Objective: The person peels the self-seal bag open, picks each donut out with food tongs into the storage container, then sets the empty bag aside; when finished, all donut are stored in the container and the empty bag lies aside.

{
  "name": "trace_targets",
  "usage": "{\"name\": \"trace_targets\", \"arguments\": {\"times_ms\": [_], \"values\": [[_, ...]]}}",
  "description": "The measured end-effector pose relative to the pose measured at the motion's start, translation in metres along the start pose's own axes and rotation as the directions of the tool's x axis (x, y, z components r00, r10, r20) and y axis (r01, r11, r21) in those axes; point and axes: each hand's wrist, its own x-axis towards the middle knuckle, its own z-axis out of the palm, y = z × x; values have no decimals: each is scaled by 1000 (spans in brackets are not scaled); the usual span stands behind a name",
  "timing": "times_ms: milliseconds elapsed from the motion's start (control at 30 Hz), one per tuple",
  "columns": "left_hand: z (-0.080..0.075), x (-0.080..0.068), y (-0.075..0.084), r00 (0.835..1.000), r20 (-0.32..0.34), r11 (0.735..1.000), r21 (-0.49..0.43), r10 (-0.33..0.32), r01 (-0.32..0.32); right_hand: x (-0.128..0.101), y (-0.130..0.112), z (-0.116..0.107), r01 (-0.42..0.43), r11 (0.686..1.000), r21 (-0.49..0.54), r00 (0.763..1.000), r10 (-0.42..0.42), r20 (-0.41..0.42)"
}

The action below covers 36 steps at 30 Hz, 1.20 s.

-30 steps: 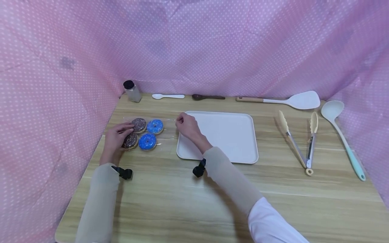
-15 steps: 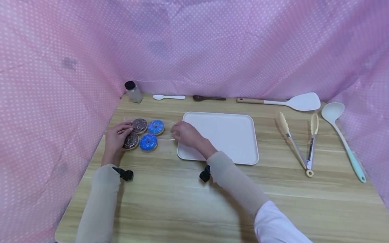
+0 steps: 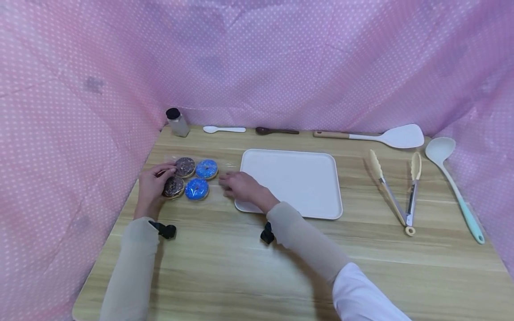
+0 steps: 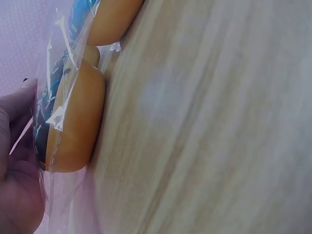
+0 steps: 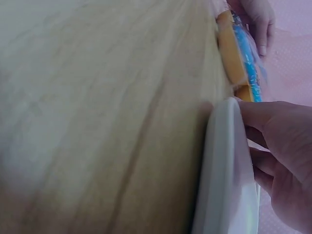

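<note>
In the head view, a clear plastic bag (image 3: 230,166) lies flat at the left of the table. It holds two chocolate-brown sprinkled donuts (image 3: 185,167) and two blue donuts (image 3: 196,189), in two rows. My left hand (image 3: 151,183) holds the bag's left end, thumb and fingertips against the brown donuts. The left wrist view has a donut (image 4: 80,119) standing out under the shiny film, with the left hand (image 4: 17,165) beside it. My right hand (image 3: 242,186) reaches over the tray's left edge, its blurred fingers at the bag's right end. The white tray (image 5: 222,165) sits beneath that hand.
Along the back are a black-lidded jar (image 3: 177,122), a white spoon (image 3: 225,129), a dark brown spoon (image 3: 277,131) and a white spatula (image 3: 403,136). Open tongs (image 3: 409,218) and a ladle (image 3: 453,187) lie at the right. A pink dotted cloth (image 3: 257,62) surrounds the table.
My right hand has moved left and slightly nearer, from the bag's far right end toward the blue donuts, its fingers spreading. The left hand has stayed at the brown donuts.
</note>
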Motion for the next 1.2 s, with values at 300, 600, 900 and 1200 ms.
{"name": "trace_targets", "arguments": {"times_ms": [300, 600, 900, 1200], "values": [[0, 0, 6, 999, -19, 999, 12, -51, 51, -4, -3, 0, 25, 996, -86, 999, -21, 44], [-4, 1, 9, 993, -8, 993, -10, -116, 116, -7, -6, -1, 23, 985, -172, 998, -14, 54], [-9, 3, 12, 996, 15, 977, 195, -87, 82, -9, -7, -2, 15, 988, -156, 997, -4, 71], [-11, 2, 14, 987, 52, 963, 236, -150, 134, -7, -7, -3, 15, 988, -154, 998, -5, 69]]}}
